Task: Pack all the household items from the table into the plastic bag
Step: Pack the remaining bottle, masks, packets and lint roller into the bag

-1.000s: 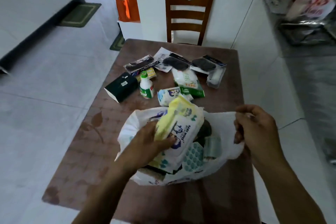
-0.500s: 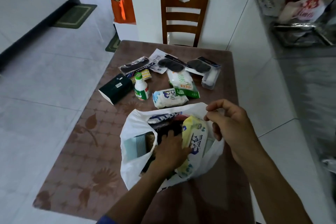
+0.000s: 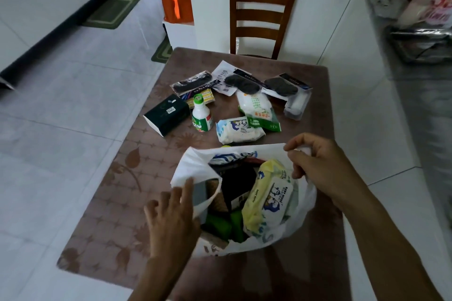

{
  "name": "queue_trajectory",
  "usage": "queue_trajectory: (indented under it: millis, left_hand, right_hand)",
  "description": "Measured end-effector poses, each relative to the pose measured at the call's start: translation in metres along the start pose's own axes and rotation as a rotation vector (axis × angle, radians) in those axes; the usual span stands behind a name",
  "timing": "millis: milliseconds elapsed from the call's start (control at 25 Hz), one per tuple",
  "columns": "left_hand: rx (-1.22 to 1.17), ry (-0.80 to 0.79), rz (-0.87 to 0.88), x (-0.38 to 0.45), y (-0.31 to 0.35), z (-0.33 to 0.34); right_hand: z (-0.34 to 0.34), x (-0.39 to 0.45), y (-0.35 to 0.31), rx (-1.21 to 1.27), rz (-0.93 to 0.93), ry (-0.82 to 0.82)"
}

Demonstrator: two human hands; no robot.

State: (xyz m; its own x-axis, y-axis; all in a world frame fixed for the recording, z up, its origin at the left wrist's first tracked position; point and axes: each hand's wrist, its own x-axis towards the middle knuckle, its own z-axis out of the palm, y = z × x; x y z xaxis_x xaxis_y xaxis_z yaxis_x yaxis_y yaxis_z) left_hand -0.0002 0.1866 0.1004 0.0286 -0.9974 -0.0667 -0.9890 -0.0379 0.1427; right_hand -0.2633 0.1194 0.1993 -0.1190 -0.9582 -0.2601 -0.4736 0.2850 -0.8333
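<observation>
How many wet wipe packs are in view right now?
2. A yellow wipes pack sits inside the plastic bag, on its right side; a white-and-blue wipes pack lies on the table just beyond the bag. More may be buried inside.

left hand [image 3: 171, 221]: out of bag [image 3: 193, 166], empty | wipes pack [image 3: 269, 198]: released inside (yellow top up)

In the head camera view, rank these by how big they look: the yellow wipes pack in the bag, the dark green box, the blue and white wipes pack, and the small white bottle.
1. Yellow wipes pack, though it is nearest the camera.
2. Dark green box and blue and white wipes pack: too alike to rank.
3. White bottle, smallest.
</observation>
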Motion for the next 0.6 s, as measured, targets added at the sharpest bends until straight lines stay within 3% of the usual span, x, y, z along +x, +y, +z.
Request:
queue_trajectory:
  millis: [80, 200, 320, 400, 520, 600]
  left_hand:
    - [-0.241, -0.020, -0.098, 0.014, -0.007, -0.013]
    - [-0.773, 0.178, -0.232, 0.045, 0.003, -0.050]
    - [-0.963, 0.371, -0.135, 0.059, 0.019, -0.084]
    - [-1.061, 0.328, -0.081, 0.060, 0.027, -0.087]
    - [-1.068, 0.208, -0.083, 0.056, 0.021, -0.080]
    - [-1.092, 0.151, -0.107, 0.060, 0.011, -0.078]
  right_hand:
    - [0.011, 0.003, -0.002, -0.054, -0.012, -0.040]
    - [0.023, 0.011, -0.013, -0.281, -0.197, 0.076]
    - [0.006, 0.019, -0.026, -0.320, -0.297, 0.256]
    - [-0.010, 0.026, -0.024, -0.417, -0.191, 0.188]
    - [-0.014, 0.029, -0.020, -0.827, 0.139, -0.079]
    - [-0.007, 0.037, -0.026, -1.000, 0.005, 0.114]
